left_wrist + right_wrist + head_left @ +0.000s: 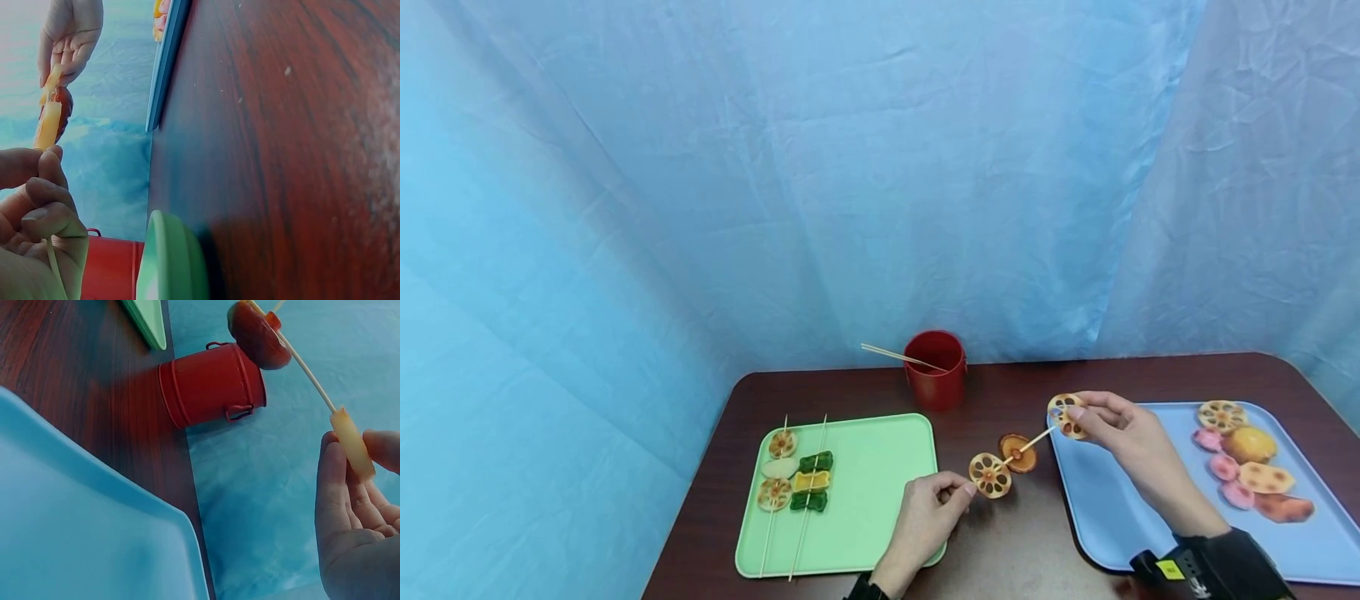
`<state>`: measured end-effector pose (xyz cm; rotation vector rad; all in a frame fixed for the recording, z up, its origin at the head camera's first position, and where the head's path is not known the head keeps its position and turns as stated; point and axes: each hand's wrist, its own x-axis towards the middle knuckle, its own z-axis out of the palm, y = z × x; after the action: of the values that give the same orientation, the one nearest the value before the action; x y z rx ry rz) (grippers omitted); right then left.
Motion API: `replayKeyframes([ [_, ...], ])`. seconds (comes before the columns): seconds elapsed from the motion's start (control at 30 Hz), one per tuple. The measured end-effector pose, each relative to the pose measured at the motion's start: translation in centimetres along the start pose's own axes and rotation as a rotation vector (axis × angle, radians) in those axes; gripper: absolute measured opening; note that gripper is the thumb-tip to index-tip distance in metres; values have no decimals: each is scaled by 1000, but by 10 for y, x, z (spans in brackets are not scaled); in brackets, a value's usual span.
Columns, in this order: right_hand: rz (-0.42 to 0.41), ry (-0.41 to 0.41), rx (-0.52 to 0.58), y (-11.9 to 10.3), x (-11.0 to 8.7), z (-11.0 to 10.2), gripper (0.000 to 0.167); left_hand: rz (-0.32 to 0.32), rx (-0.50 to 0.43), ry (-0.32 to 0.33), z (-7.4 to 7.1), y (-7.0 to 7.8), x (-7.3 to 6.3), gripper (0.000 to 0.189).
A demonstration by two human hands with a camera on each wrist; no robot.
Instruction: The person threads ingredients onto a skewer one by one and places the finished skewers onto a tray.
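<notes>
left hand (pixel 927 510) grips a stick (pixel 1041 437); right hand (pixel 1138 446) pinches a lotus slice (pixel 1062 416) at its tip; stick is between right edge of green tray (pixel 880 475) and left edge of blue tray (pixel 1105 508)

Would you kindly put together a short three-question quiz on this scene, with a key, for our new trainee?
1. Open question: What does the right hand pinch between thumb and fingers?
2. Fill in the number: On the green tray lie ____ loaded skewers.
3. True or false: Thin sticks lean out of the red bucket.

Key:
1. A lotus slice.
2. Two.
3. True.
</notes>
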<state>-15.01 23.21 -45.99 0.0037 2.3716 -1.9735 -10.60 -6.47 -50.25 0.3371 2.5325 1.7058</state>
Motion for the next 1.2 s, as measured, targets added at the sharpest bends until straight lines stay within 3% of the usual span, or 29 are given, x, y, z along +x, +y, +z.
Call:
replayKeyframes([
  [0.37, 16, -48, 9, -1, -1, 12, 57, 28, -6, 49, 5, 3, 2, 17],
  [0.53, 49, -48, -20, 0, -1, 17, 59, 49, 3, 50, 7, 2, 3, 16],
  [0.7, 66, -49, 24, 2, -2, 22, 60, 57, 14, 41, 7, 3, 3, 15],
  [0.97, 80, -49, 19, 3, -4, 31, 57, 32, 63, 49, 6, 3, 3, 11],
  [1.2, 82, -48, 7, 2, -4, 33, 57, -25, -6, 92, 8, 2, 4, 4],
])
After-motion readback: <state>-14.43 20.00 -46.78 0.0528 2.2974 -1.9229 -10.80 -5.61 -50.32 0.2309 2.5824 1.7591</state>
